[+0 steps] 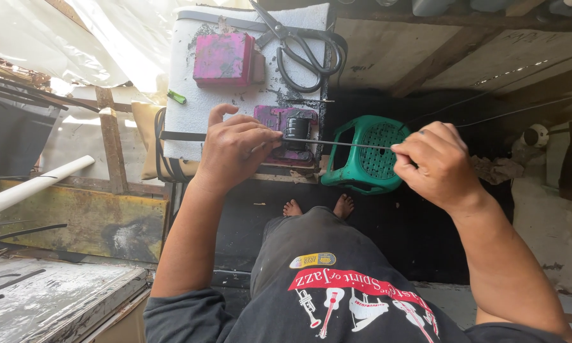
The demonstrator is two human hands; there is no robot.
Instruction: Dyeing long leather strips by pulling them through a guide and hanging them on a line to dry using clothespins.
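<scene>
My left hand [234,151] pinches one end of a thin dark metal rod [337,143] over a stained white work block [197,101]. My right hand [435,164] pinches the rod's other end, and a thin wire runs on from it up to the right. The rod lies level between both hands. Just behind the left fingertips, a small black clamp-like tool [297,130] sits on a pink plate [270,117] on the block.
A pink box [224,59] and large black scissors [305,47] lie farther back on the block. A green plastic stool [365,155] lies tipped on the dark floor beside it. My bare feet [318,206] show below. A white pipe [32,184] and metal sheets sit at left.
</scene>
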